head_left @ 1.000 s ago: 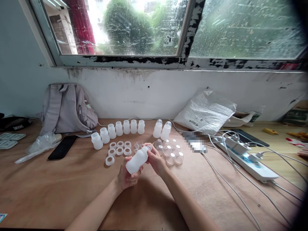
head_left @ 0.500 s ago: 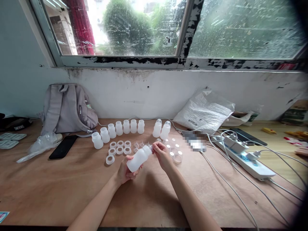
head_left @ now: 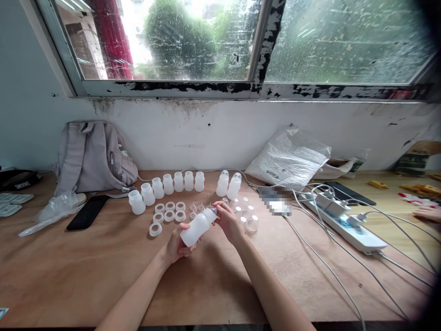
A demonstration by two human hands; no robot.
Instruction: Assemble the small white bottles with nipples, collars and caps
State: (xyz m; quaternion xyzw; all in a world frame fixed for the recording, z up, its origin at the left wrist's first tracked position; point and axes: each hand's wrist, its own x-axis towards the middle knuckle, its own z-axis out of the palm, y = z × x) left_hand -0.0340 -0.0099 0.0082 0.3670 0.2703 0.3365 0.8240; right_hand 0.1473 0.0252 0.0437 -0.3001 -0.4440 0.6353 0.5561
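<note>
A frosted white baby bottle point(head_left: 195, 231) lies tilted in my left hand point(head_left: 176, 244), whose fingers wrap round its lower body. The neck points up and to the right. At that end my right hand point(head_left: 228, 221) pinches a clear teat point(head_left: 212, 210) at the bottle's mouth, partly hidden by the fingers. Just behind the hands lie several clear teats point(head_left: 193, 208), partly covered by the bottle. White collar rings point(head_left: 155, 229) lie in rows to their left. To the right of my right hand stand several clear caps point(head_left: 252, 224).
Open bottles point(head_left: 168, 185) stand in a curved row at the back, with two capped bottles point(head_left: 234, 186) to their right. A backpack point(head_left: 93, 156), phone point(head_left: 87, 213) and plastic bag point(head_left: 62, 209) are left. Right are a silvery bag point(head_left: 289, 156), power strip point(head_left: 347, 230), cables and another person's hand point(head_left: 427, 214).
My right hand has shifted slightly and its fingers now close further round the bottle's mouth. The left hand still holds the bottle. The whole view has moved a little.
</note>
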